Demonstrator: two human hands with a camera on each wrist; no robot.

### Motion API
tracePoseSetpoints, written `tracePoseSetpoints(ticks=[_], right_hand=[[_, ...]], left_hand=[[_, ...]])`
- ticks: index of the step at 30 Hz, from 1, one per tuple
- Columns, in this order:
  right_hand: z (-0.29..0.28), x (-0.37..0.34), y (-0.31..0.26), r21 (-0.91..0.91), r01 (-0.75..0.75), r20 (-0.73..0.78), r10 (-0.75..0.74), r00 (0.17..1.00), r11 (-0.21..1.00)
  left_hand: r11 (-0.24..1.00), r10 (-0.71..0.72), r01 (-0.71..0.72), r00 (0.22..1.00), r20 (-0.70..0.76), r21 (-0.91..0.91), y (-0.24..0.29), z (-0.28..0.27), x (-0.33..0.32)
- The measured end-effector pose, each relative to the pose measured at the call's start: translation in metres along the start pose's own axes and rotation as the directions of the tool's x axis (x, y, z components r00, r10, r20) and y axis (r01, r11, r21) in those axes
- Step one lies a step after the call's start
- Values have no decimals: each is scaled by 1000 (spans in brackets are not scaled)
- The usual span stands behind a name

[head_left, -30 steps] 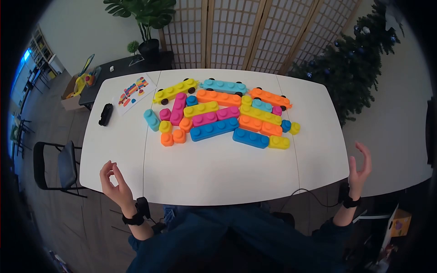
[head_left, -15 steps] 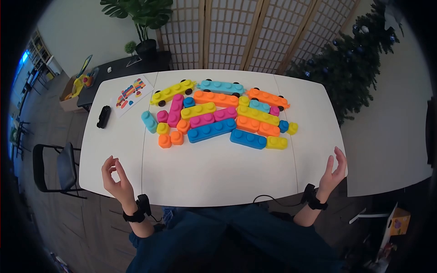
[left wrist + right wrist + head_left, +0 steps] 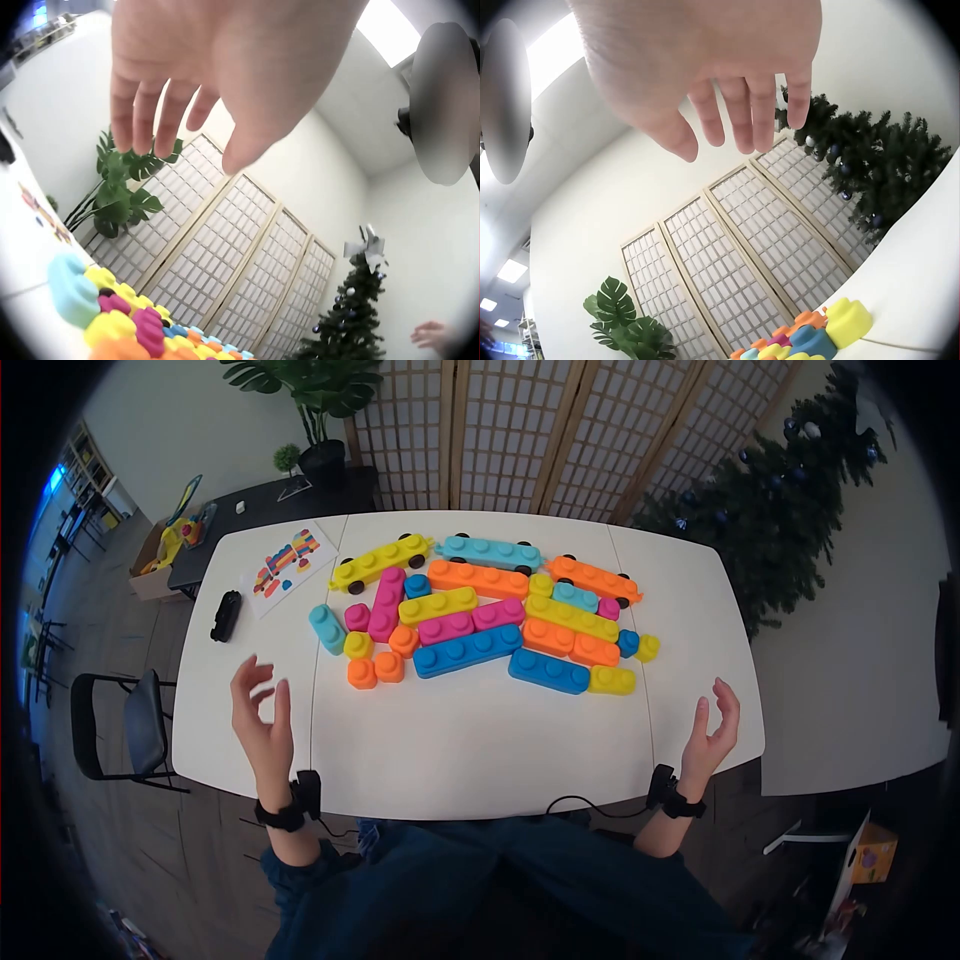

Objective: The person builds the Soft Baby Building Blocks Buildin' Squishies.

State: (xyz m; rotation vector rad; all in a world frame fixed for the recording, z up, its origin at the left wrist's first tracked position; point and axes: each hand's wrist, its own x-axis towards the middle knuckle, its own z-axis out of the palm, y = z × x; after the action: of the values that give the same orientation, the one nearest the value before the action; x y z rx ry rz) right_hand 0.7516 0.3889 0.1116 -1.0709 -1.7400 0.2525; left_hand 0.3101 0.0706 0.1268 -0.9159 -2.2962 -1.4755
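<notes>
Over the table's left front part, the left hand [image 3: 264, 722] is raised with relaxed, slightly bent fingers, holding nothing. The right hand [image 3: 712, 734] hovers over the right front part, likewise empty. Beyond both lie colourful blocks in slanting rows, among them a long blue block [image 3: 468, 651], a second blue block [image 3: 549, 671] and a magenta block [image 3: 387, 605]. Behind them stand yellow [image 3: 382, 563], light blue [image 3: 489, 553] and orange [image 3: 594, 579] wheeled bases. In the left wrist view a light blue block [image 3: 73, 291] is nearest; in the right wrist view, a yellow one [image 3: 848, 323].
A printed picture sheet [image 3: 290, 568] and a black object [image 3: 227, 616] lie on the left of the white table [image 3: 480, 760]. Around it are a folding chair [image 3: 148, 725], a potted plant [image 3: 322, 460], a screen [image 3: 520, 440] and a decorated tree [image 3: 740, 510]. A cable hangs near the front edge.
The left hand has moved forward over the table and its fingers have spread a little. The right hand has come inward from beyond the table's right edge. The blocks lie as before.
</notes>
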Motion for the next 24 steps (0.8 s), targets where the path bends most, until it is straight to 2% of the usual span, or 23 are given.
tracePoseSetpoints(ticks=[3, 5, 7, 9, 10, 12, 13, 15, 16, 19, 21, 22, 24], right_hand=[[11, 3, -9, 26, 16, 47, -17, 999, 1000], [22, 3, -17, 48, 24, 68, -27, 997, 999], [31, 1, -23, 102, 83, 112, -94, 989, 991], [35, -3, -29, 122, 76, 131, -92, 987, 990], [38, -5, -32, 142, 72, 151, -93, 984, 987], [38, -9, -34, 152, 58, 182, -85, 980, 987], [38, -12, -34, 156, 46, 215, -79, 973, 987], [36, -16, -35, 158, 36, 234, -73, 969, 987], [35, -18, -35, 164, 25, 253, -66, 965, 986], [32, -23, -31, 164, 9, 288, -57, 956, 986], [31, -24, -29, 156, 9, 284, -53, 957, 988], [30, -24, -28, 152, 10, 279, -53, 959, 988], [28, -23, -30, 149, 6, 271, -46, 962, 989]], left_hand=[[985, 125, -149, 964, 233, 89, 8, 24, 59], [917, 305, -374, 883, 358, 140, -21, 57, 102], [885, 271, -418, 819, 505, 203, -45, 96, 133], [880, 134, -396, 736, 663, 262, -75, 137, 153], [878, 134, -398, 736, 664, 265, -84, 151, 158], [820, 34, -445, 666, 745, 361, -92, 174, 167], [820, 36, -446, 666, 745, 359, -93, 180, 171], [757, -97, -455, 631, 770, 468, -95, 194, 175], [761, -95, -456, 627, 773, 463, -100, 201, 176], [749, -85, -473, 627, 774, 465, -103, 209, 180], [795, -153, -369, 646, 748, 481, -92, 207, 179], [796, -152, -370, 643, 750, 479, -96, 207, 180], [760, -128, -396, 686, 716, 515, -107, 203, 185]])
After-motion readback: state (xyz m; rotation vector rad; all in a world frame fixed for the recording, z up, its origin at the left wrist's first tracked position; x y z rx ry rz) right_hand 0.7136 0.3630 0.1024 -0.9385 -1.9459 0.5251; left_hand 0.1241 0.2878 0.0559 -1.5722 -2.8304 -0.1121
